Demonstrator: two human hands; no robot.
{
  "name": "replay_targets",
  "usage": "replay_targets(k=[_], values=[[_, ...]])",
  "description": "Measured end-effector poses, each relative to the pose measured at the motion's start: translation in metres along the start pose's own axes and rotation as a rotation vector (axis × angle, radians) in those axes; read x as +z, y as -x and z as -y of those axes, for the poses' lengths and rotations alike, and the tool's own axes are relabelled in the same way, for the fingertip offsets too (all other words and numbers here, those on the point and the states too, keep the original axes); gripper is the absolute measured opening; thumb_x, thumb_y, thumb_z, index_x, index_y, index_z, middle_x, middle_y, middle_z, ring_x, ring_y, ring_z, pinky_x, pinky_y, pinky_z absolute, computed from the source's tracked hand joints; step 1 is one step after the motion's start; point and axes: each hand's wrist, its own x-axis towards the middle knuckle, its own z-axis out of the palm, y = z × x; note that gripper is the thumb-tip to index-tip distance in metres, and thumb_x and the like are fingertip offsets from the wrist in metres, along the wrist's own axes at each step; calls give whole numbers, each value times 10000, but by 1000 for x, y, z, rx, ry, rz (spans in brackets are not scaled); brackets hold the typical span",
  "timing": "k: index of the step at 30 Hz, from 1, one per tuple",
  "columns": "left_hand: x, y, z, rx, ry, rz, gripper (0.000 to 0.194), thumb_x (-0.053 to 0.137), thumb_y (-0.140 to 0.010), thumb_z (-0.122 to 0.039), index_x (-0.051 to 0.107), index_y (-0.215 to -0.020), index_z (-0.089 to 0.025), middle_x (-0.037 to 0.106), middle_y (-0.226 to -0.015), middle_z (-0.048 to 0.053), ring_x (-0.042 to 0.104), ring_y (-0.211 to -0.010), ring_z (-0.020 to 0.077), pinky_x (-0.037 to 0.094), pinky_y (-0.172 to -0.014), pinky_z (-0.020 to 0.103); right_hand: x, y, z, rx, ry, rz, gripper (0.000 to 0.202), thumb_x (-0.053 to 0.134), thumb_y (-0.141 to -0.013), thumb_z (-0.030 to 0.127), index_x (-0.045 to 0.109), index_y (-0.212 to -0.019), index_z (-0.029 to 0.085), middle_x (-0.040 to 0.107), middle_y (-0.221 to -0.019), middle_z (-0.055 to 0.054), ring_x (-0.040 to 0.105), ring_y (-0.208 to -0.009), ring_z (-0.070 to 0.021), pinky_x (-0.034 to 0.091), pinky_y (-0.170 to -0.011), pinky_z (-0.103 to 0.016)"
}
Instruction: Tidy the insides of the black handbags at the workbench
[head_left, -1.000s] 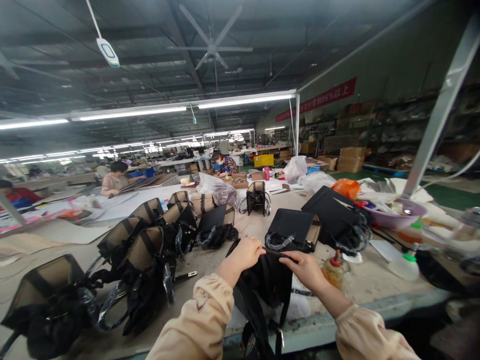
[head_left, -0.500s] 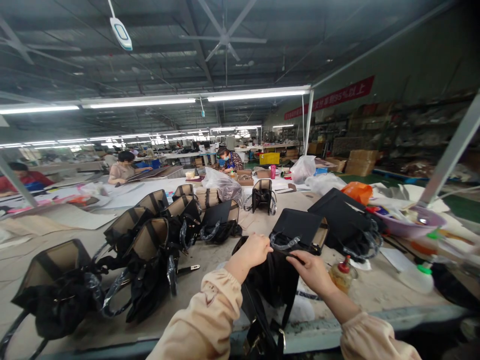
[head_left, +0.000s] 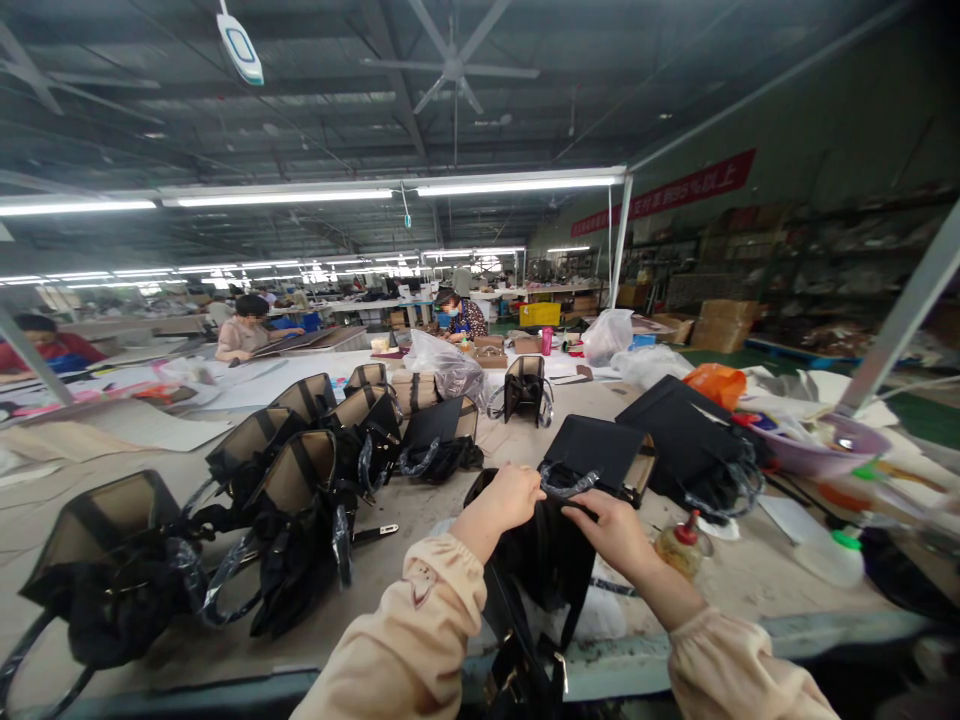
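Head view. The black bag (head_left: 551, 570) is at the near edge of the bench (head_left: 375, 585), between the person's forearms, with its straps and metal fittings hanging over that edge. It is taken as the reference point below.

The left hand (head_left: 504, 500) is at the bag's upper edge, fingers bent and pinching that edge. The right hand (head_left: 611, 528) is on the same edge, a little to the right, thumb and index finger pinching it. The two hands are near each other but apart. The inside of the bag is too dark to read.

Left of the black bag: a dark strap (head_left: 375, 534) with a metal end, lying flat; further left, a cluster of black-and-tan bags (head_left: 296, 480) standing close together, several with plastic-wrapped handles.

Right of the black bag: a bottle with a red cap (head_left: 682, 548), near the right forearm; further right, a bottle with a green cap (head_left: 829, 560) and, beyond it, a purple basin (head_left: 847, 458) filled with mixed items.

Directly beyond the black bag: a flat-sided bag (head_left: 592, 450) with a wrapped handle, then a small upright bag (head_left: 523, 390). Well beyond, two co-workers sit, one in a light top (head_left: 241, 338), one in a patterned top (head_left: 471, 320).
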Motion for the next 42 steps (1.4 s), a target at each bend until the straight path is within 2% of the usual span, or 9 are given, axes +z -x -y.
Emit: replay_targets(k=[9, 20, 27, 36, 42], values=[[3, 3, 1, 1, 23, -29, 201, 537, -886, -253, 654, -769, -139, 701, -844, 82, 646, -836, 198, 426, -904, 324, -4, -1, 10, -10, -3, 31, 268, 478, -893, 372, 680, -802, 220, 680, -799, -43, 625, -773, -190, 480, -725, -309], [-10, 19, 24, -65, 16, -64, 223, 566, -874, -289, 692, -767, -139, 695, -829, 84, 636, -811, 183, 464, -778, 273, -4, -2, 9, -21, 18, 45, 294, 468, -893, 378, 653, -738, 210, 654, -756, -37, 610, -750, -187, 466, -716, -306], [-4, 14, 21, -85, 10, -73, 227, 548, -874, -260, 687, -772, -112, 687, -835, 112, 648, -801, 203, 481, -768, 289, -4, -1, 9, -32, 40, 44, 294, 466, -893, 395, 630, -730, 214, 646, -746, -30, 606, -740, -185, 462, -697, -302], [-4, 17, 19, -87, -12, -70, 250, 511, -891, -260, 683, -794, -107, 688, -854, 133, 651, -859, 227, 484, -834, 325, -6, -1, 11, -41, 80, 32, 316, 460, -883, 430, 635, -710, 231, 649, -729, -27, 614, -714, -187, 472, -666, -294], [-4, 17, 16, -102, -24, -72, 238, 517, -885, -252, 684, -821, -95, 689, -870, 143, 657, -864, 239, 490, -829, 333, -9, -3, 13, -25, 129, 76, 325, 440, -890, 440, 639, -737, 232, 656, -742, -25, 624, -732, -185, 478, -672, -288]])
